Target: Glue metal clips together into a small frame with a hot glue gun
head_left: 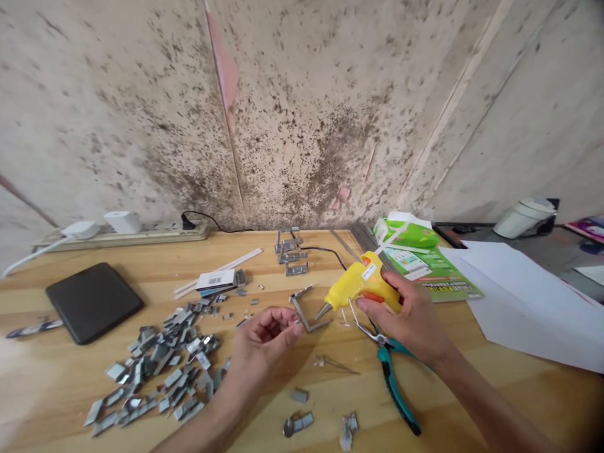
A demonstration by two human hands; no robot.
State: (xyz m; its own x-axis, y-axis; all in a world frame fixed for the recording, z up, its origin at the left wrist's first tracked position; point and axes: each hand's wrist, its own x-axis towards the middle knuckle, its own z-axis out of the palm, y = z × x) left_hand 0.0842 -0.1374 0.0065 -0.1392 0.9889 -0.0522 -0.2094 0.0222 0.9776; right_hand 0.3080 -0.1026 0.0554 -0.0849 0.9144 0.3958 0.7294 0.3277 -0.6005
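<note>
My right hand (406, 314) is wrapped round a yellow hot glue gun (346, 286), fingers near its orange trigger. The gun's metal nozzle points down and left. My left hand (268, 336) pinches a grey bracket-shaped frame (304, 313) made of narrow strips, held just left of the nozzle tip. Whether nozzle and frame touch, I cannot tell. Below the gun lie pliers (391, 384) with teal handles, partly behind my right hand. A small piece with thin wires (325, 362) rests on the wood between my hands.
Many small grey flat pieces (165, 365) are heaped at the left. Similar frames (291, 255) stand near the wall. A black tablet-like slab (94, 302), a power strip (155, 233), a green packet (410, 233) and white paper sheets (533, 302) surround the work area.
</note>
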